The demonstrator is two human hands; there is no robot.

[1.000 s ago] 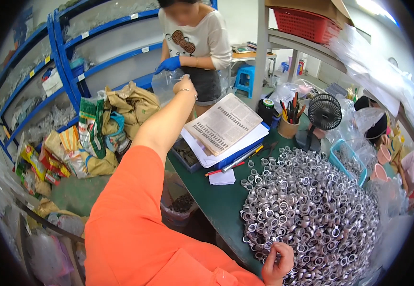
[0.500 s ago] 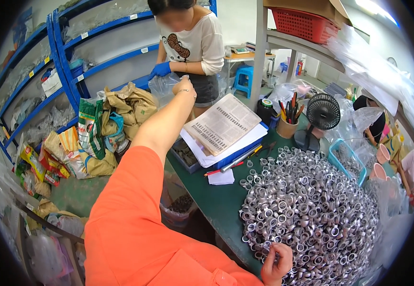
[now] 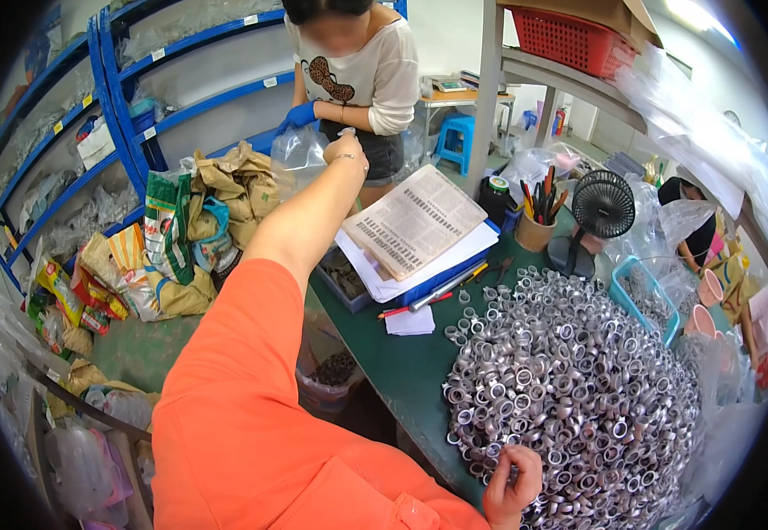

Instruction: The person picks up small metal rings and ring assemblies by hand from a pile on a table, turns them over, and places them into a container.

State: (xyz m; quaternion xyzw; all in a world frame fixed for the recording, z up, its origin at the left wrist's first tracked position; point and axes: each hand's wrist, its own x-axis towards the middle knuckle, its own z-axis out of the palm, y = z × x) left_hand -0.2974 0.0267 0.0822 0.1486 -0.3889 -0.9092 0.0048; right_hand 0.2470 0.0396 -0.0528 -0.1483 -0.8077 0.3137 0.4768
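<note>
"Over at the end of the outstretched arm, how is the left hand (image 3: 346, 152)?"

"Fingers closed, apparently on the rim of a clear plastic bag (image 3: 297, 157), which hangs just to its left. A co-worker's blue-gloved hand (image 3: 298, 116) is at the bag's top, on the far side."

"And the right hand (image 3: 514, 486)?"

"Half curled, thumb close to the fingertips. I can't tell whether it pinches a ring."

"Where's the heap of metal rings (image 3: 569, 397) from there?"

"Right beside it: the hand is at the heap's near left edge, while the left hand is well apart from it."

"What's further out?"

"On the green table (image 3: 379, 353), a turquoise basket (image 3: 638, 312) right of the heap; behind, a black fan (image 3: 603, 205), a pen cup (image 3: 535, 234) and printed sheets (image 3: 415, 221). Blue shelves (image 3: 216, 107) line the wall."
</note>
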